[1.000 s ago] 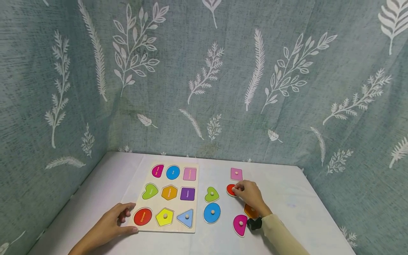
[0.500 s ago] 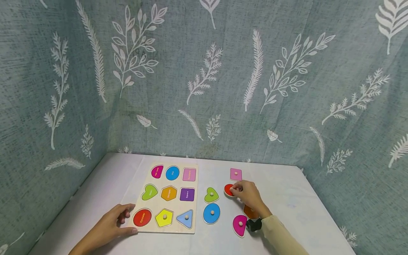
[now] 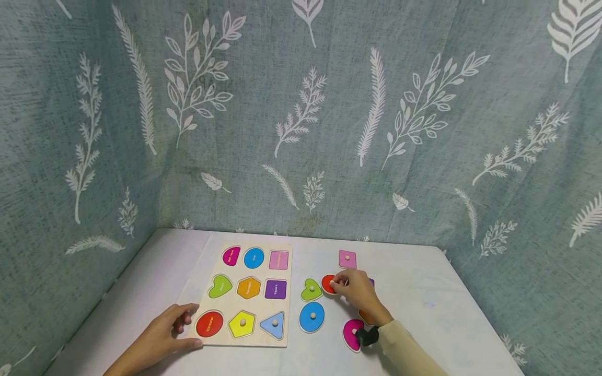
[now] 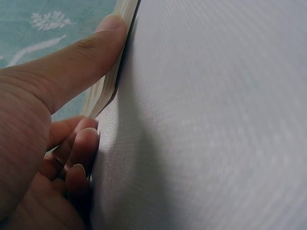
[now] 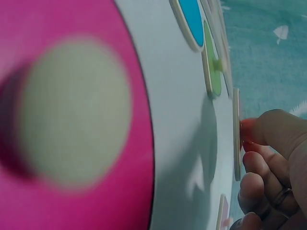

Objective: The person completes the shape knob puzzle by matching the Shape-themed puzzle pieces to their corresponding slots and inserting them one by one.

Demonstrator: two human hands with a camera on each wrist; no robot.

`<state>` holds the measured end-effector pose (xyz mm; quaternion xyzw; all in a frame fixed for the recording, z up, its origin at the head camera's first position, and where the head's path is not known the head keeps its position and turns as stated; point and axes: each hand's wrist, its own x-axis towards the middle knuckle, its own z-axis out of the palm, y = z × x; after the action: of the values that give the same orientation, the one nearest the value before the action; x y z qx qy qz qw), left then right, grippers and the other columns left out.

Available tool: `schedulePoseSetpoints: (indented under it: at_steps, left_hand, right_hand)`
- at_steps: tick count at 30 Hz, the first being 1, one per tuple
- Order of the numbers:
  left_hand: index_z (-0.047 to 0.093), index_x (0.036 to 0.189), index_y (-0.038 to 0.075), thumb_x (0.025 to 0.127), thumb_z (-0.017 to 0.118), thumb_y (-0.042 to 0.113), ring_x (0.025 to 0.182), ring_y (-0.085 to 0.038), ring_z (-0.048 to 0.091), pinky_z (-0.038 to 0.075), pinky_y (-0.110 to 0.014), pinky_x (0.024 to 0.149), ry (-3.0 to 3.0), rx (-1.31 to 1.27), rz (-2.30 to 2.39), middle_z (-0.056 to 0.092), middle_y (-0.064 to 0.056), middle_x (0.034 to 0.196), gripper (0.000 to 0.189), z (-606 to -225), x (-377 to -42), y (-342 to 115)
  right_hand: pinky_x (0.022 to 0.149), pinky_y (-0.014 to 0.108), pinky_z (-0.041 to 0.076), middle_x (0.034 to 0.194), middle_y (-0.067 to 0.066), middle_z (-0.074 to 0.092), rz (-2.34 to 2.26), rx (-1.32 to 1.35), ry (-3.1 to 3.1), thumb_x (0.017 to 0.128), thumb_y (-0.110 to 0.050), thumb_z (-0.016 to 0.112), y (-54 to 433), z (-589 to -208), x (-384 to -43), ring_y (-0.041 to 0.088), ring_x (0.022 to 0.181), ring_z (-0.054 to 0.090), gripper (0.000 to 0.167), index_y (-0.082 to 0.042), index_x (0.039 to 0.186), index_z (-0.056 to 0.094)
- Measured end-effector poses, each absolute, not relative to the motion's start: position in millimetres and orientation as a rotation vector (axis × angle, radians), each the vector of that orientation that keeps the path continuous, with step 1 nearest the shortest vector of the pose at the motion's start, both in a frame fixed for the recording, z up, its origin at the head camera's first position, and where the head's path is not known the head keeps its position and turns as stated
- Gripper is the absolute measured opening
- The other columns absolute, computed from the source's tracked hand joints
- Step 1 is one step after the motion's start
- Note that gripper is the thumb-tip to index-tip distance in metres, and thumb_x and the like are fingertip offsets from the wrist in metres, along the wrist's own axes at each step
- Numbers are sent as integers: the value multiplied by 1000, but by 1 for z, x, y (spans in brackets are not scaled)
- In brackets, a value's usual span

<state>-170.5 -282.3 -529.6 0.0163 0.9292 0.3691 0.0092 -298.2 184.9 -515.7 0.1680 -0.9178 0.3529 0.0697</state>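
Note:
A wooden shape puzzle board (image 3: 230,303) with coloured, labelled recesses lies at the left of the table. My left hand (image 3: 162,334) holds its near left corner, thumb on the front edge and fingers at the left side. My right hand (image 3: 359,290) pinches the knob of a red round puzzle piece (image 3: 327,283). In the right wrist view that piece (image 5: 236,139) appears edge-on, raised off the table with a shadow beneath. Close by lie a green heart piece (image 3: 310,288) and a blue oval piece (image 3: 309,319). A yellow pentagon piece (image 3: 236,327) and a light blue triangle piece (image 3: 269,326) sit in the board.
Behind the right hand lies a pink piece (image 3: 344,263). A magenta half-round piece (image 3: 349,339) is under the right wrist. An orange piece (image 3: 365,317) and a purple piece (image 3: 372,282) are mostly hidden by the right hand. Patterned cloth (image 3: 301,130) encloses the table (image 3: 451,313).
The red round piece has moved left in my right hand, towards the green heart piece. A purple edge now shows behind that hand. The left hand keeps its place on the board.

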Motion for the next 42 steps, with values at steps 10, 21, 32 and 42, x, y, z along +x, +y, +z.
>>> schedulePoseSetpoints:
  at_steps: [10, 21, 32, 42]
  left_hand:
    - [60, 133, -4, 62, 100, 31, 81, -14, 47, 41, -25, 69, 2905, 58, 1154, 49, -1, 93, 89, -529, -169, -283]
    - [60, 133, -5, 62, 100, 29, 81, -16, 47, 43, -25, 70, 2895, 32, 1169, 49, -2, 91, 89, -527, -170, -281]
    - [60, 133, -5, 61, 100, 31, 82, -16, 47, 42, -25, 69, 2896, 21, 1160, 49, -2, 92, 90, -530, -170, -282]
    - [60, 134, -4, 62, 100, 32, 82, -15, 47, 42, -25, 70, 2908, 47, 1149, 49, -1, 94, 89, -532, -170, -283]
  right_hand:
    - [56, 23, 44, 70, -9, 56, 1040, 555, -2770, 89, -19, 82, 163, -513, -296, 11, 68, 52, 8, -13, 86, 77]
    - [59, 23, 44, 70, -11, 55, 1025, 663, -2758, 91, -21, 80, 145, -511, -293, 8, 68, 51, 8, -15, 87, 76]
    - [61, 23, 45, 71, -11, 55, 1036, 734, -2772, 91, -24, 80, 121, -509, -290, 7, 67, 51, 10, -15, 89, 78]
    - [62, 22, 47, 72, -12, 56, 1090, 808, -2764, 92, -23, 79, 99, -509, -285, 6, 69, 52, 10, -14, 92, 78]
